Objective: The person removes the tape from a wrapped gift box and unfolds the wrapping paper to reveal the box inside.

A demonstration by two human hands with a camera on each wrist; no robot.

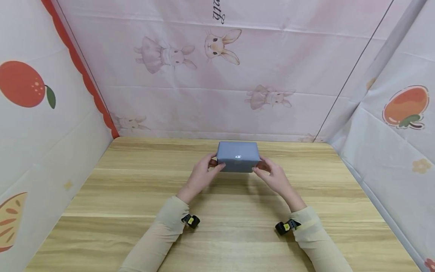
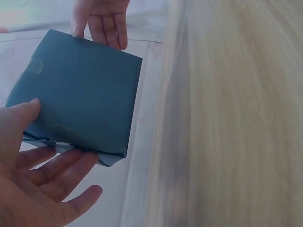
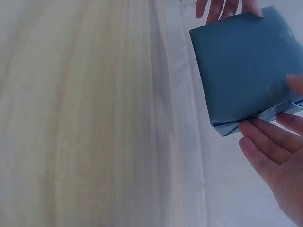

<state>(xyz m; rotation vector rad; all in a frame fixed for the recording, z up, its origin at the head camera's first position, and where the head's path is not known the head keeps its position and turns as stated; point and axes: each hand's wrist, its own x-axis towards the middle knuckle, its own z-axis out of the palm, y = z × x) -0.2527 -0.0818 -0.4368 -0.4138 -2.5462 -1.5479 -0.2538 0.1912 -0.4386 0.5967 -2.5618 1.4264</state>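
Note:
A box wrapped in blue-grey paper (image 1: 238, 153) is held between both hands, above the far part of the table; a faint shadow falls below it. My left hand (image 1: 203, 172) grips its left end, thumb on the near face and fingers at the end. At the right end my right hand (image 1: 274, 176) grips it the same way. In the left wrist view, the wrapped box (image 2: 83, 90) shows clear tape and folded paper at the end by the left fingers. Similar folds and tape show on the wrapped box (image 3: 248, 66) in the right wrist view.
The wood-grain table (image 1: 234, 234) ends at a back wall cloth (image 1: 217, 109) printed with rabbits. Fruit-printed cloths hang at the left (image 1: 37, 139) and right (image 1: 387, 151). A small black camera sits on the left wrist (image 1: 193, 221) and another on the right wrist (image 1: 283, 227).

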